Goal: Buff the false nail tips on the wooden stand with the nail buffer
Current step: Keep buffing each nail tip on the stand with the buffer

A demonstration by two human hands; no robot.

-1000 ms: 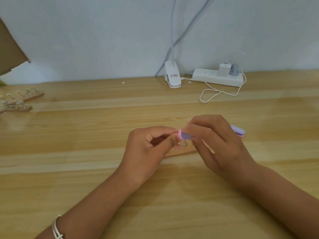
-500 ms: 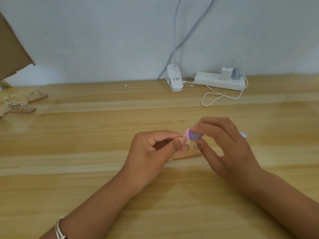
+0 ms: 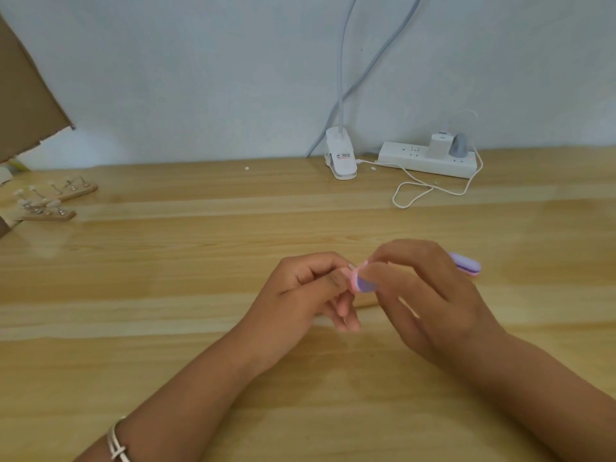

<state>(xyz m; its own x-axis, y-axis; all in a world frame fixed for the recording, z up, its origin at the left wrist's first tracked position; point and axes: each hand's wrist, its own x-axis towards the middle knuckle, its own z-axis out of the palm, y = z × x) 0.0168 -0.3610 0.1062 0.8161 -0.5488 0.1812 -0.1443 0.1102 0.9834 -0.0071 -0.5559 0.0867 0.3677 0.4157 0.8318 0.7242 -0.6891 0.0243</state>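
My right hand (image 3: 423, 295) grips a purple and pink nail buffer (image 3: 464, 264); its far end sticks out past my knuckles and its near end (image 3: 363, 283) shows between my two hands. My left hand (image 3: 310, 295) is curled just left of that end, thumb and forefinger pinched on a false nail tip that I can barely see. The wooden stand (image 3: 365, 303) lies on the table under my hands, almost wholly hidden; only a sliver of its edge shows.
Two more wooden stands with nail tips (image 3: 50, 203) lie at the far left. A white lamp clip (image 3: 340, 158) and a white power strip (image 3: 430, 160) with a looped cable (image 3: 413, 191) sit along the wall. Cardboard (image 3: 23, 95) leans at the upper left.
The buffer's near end has slid back left against my left fingers after pulling right half a second ago. My left fingers have uncurled downward a little.
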